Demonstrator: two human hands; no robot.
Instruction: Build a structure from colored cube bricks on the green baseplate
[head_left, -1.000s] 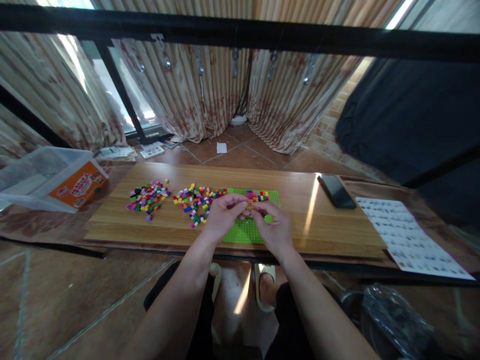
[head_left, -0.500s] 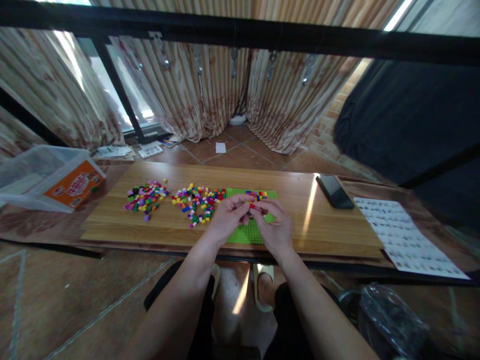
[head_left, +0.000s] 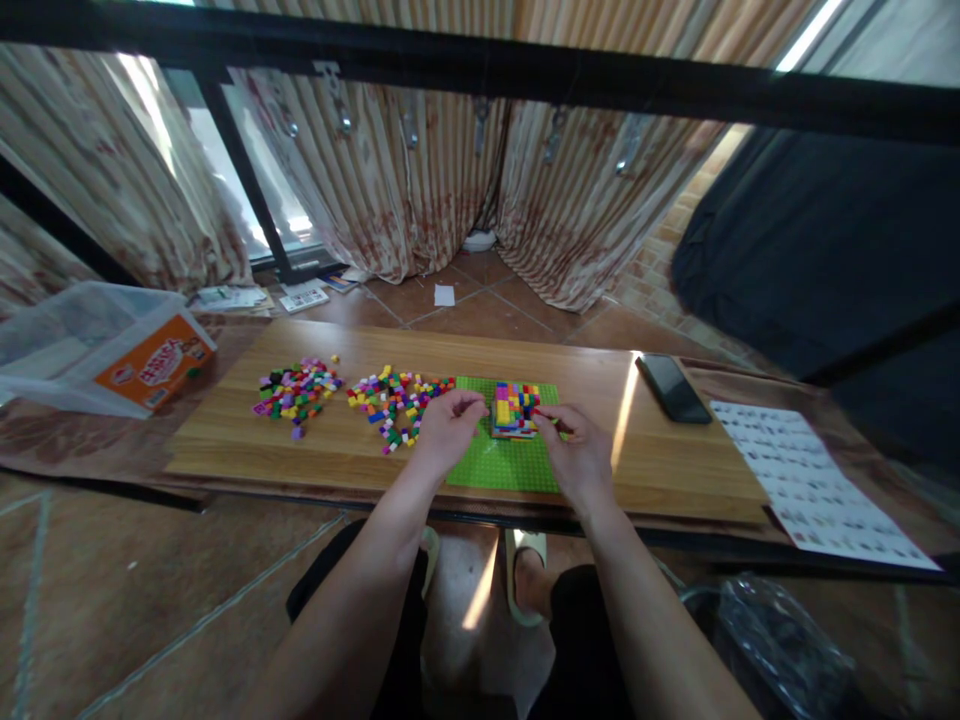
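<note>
A boxy, multicoloured plastic-brick stack (head_left: 514, 412) is topping a studded green baseplate (head_left: 495, 470), left hand (head_left: 448, 430) and right hand (head_left: 579, 455) flanking, fingers nearly pinched, grip unclear.

Curtains (head_left: 397, 200): we see cream, pleated cloth with reddish-brown patterning across the upper middle and upper left.
Window (head_left: 217, 165): we find pale glass in a dark frame at upper left.
Bar (head_left: 480, 67): we look past a black beam spanning the top.
Brickwork (head_left: 649, 270): we notice tan blocks right of centre, beside dark cloth (head_left: 825, 230) at upper right.
Floor (head_left: 135, 590): we have brown tiles with pale joints at lower left.
Sunlight (head_left: 482, 590): we catch a bright streak at bottom centre.
</note>
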